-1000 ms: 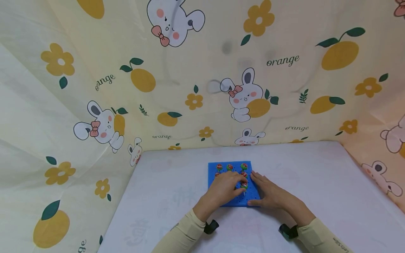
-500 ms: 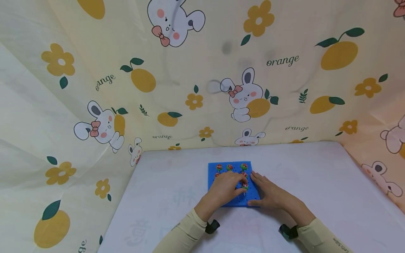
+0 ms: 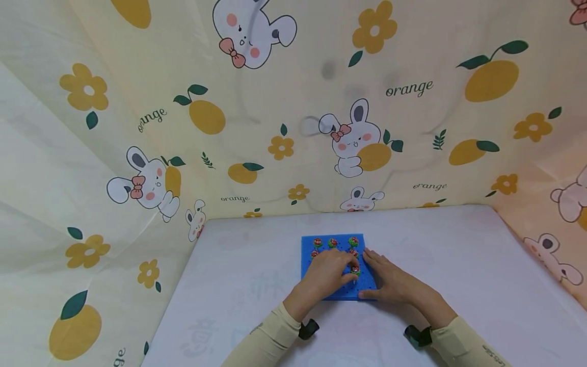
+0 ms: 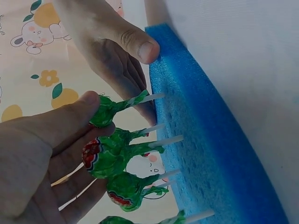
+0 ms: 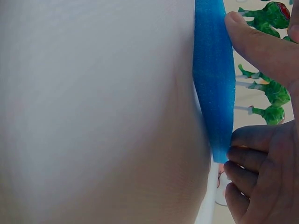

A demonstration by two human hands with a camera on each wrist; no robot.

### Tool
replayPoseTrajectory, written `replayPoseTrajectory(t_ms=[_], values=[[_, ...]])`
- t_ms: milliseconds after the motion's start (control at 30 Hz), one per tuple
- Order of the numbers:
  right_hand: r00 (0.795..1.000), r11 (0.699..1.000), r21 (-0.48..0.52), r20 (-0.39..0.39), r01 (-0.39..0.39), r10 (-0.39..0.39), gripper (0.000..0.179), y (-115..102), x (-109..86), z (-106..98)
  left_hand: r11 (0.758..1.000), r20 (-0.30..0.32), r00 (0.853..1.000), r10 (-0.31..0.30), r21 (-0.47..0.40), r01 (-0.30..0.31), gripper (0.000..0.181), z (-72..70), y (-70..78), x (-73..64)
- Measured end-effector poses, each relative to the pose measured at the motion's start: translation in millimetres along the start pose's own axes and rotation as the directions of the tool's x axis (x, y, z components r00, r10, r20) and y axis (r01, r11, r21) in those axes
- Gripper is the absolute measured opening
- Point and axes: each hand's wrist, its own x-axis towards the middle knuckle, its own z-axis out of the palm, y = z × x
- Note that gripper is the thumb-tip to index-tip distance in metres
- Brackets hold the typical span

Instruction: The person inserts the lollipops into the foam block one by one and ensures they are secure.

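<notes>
My left hand (image 3: 324, 272) pinches the head of a green-and-red wrapped lollipop (image 4: 103, 113) between thumb and fingers. The lollipop's white stick reaches the face of a blue foam block (image 3: 366, 281), which is dotted with small holes. Several more lollipops (image 4: 108, 156) stand in the foam by their sticks, some partly hidden behind the left hand in the head view. On the block's right side rests my right hand (image 3: 395, 282), its fingers extended along the edge. In the right wrist view its thumb (image 5: 261, 44) touches the foam near the lollipops.
The block lies on a white table (image 3: 243, 265) with faint marks on its surface. A cream cloth (image 3: 275, 102) printed with rabbits, oranges and flowers hangs behind and at both sides. Each wrist wears a small black camera (image 3: 309, 329).
The held lollipop has shifted very slightly to the right and down with my left hand. My right hand and the foam block stay where they were.
</notes>
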Motion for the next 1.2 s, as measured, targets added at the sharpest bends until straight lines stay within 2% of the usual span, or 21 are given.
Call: replayPoseTrajectory(t_ms=[833, 1200], values=[[1.000, 1.000, -0.002, 0.003, -0.003, 0.003, 0.117, 1.0, 0.6, 1.6, 1.000, -0.014, 1.000, 0.020, 0.002, -0.020, 0.029, -0.2, -1.1, -1.6], [1.000, 1.000, -0.009, -0.008, 0.008, -0.008, 0.115, -0.8, -1.2, -0.9, 0.999, -0.004, 1.000, 0.000, -0.048, 0.000, 0.035, -5.6, -1.6, -3.6]])
